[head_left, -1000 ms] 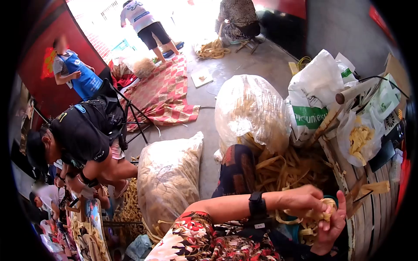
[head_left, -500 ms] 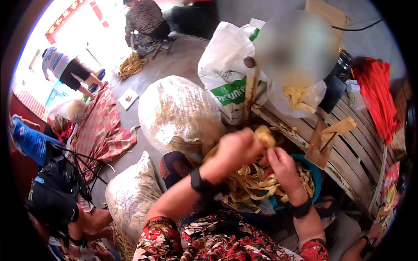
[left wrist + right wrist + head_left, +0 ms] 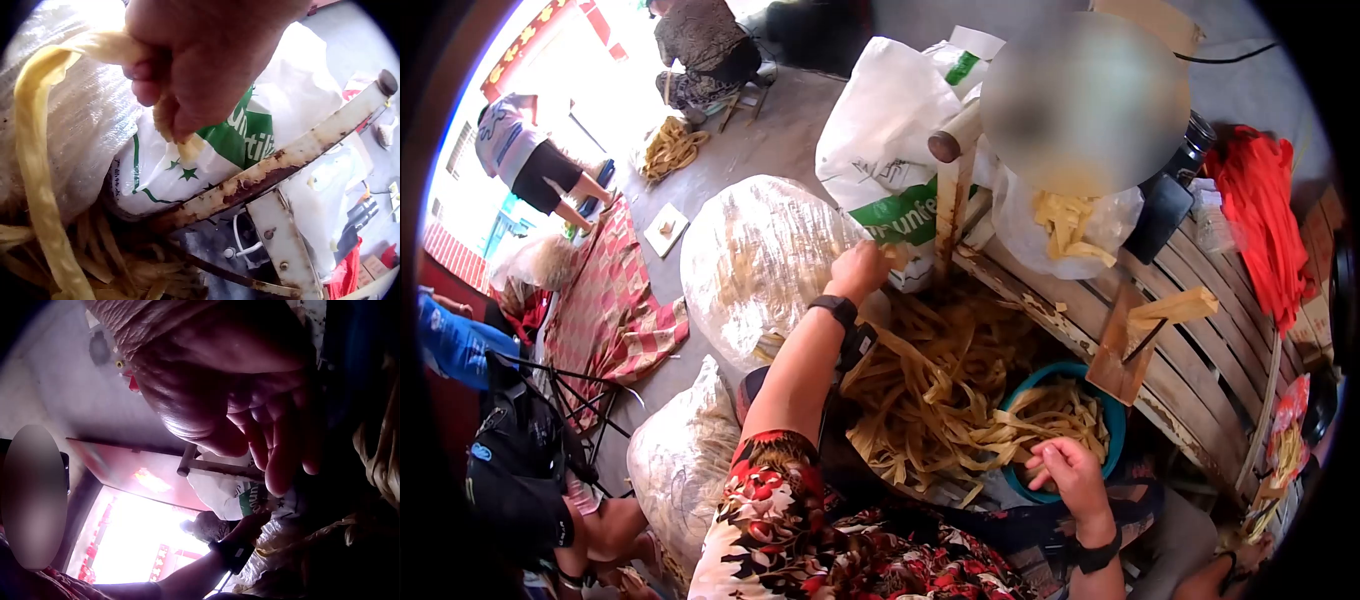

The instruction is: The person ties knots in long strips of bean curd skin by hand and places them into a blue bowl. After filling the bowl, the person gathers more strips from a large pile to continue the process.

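Note:
My left hand (image 3: 860, 272) reaches up and away, near a bulging clear plastic bag (image 3: 765, 250) and a white sack (image 3: 885, 135) with green print. In the left wrist view its curled fingers grip a long, flat, pale yellow strip (image 3: 36, 156), which bends over and hangs down toward a heap of similar strips (image 3: 945, 385). My right hand (image 3: 1072, 480) hovers at the front of a teal basin (image 3: 1116, 440) full of strips. Its fingers are loosely bent with nothing between them, as the right wrist view also shows.
A worn slatted bench (image 3: 1180, 375) runs along the right, bearing a wooden block (image 3: 1118, 350) and a red cloth (image 3: 1255, 225). A rusty post (image 3: 250, 181) rises at its corner. Another stuffed bag (image 3: 685, 460) stands at left. Other people are around the room.
Both hands were together on a yellow bundle; now they are apart. The left has moved up and away with a strip, and the right has dropped to the basin. The head view has turned right.

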A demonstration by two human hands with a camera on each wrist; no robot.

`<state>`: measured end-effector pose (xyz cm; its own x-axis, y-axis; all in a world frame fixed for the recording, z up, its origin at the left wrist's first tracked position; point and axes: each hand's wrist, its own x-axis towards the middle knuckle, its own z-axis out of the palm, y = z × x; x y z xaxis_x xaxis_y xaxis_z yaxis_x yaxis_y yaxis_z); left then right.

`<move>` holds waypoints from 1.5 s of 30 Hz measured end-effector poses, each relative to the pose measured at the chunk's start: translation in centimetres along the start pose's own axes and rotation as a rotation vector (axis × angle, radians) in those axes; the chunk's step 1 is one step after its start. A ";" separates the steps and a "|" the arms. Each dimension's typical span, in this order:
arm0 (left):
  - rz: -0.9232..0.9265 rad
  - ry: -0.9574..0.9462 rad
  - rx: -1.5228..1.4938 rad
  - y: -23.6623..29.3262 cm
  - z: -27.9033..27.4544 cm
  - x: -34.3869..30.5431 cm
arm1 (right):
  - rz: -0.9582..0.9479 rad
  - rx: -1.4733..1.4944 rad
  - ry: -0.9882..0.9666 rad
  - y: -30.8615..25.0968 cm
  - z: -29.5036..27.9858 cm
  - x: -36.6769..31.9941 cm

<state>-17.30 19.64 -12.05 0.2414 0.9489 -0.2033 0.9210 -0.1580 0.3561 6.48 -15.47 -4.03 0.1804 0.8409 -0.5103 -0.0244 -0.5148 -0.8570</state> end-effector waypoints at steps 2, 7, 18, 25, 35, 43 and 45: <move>0.087 0.183 -0.008 0.1 0.4 -0.7 | -0.005 0.045 0.014 0.6 -0.4 0.0; 0.299 0.286 0.019 4.6 -3.7 -2.9 | -0.023 0.039 -0.027 0.9 -0.2 0.0; 0.260 -0.129 -0.677 8.0 -5.7 -12.3 | -0.183 0.110 -0.019 -2.0 0.4 -0.1; 0.766 -0.047 -0.644 14.1 -5.7 -22.9 | -0.337 0.270 -0.125 -5.8 1.4 -1.9; 0.834 -0.505 -0.656 14.9 -5.6 -22.6 | -0.195 0.100 -0.038 -3.1 -2.8 -6.0; 0.799 -0.475 -0.717 16.3 -5.5 -22.3 | -0.285 0.262 -0.178 -2.9 -5.4 -5.9; 0.977 -0.396 -0.640 16.8 -5.5 -22.2 | -0.198 0.394 -0.255 -3.1 -5.9 -5.1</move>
<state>-8.91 -2.61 3.48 0.9230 0.3420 0.1764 0.0133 -0.4865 0.8736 11.40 -19.14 1.68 -0.0256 0.9554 -0.2943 -0.3920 -0.2804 -0.8762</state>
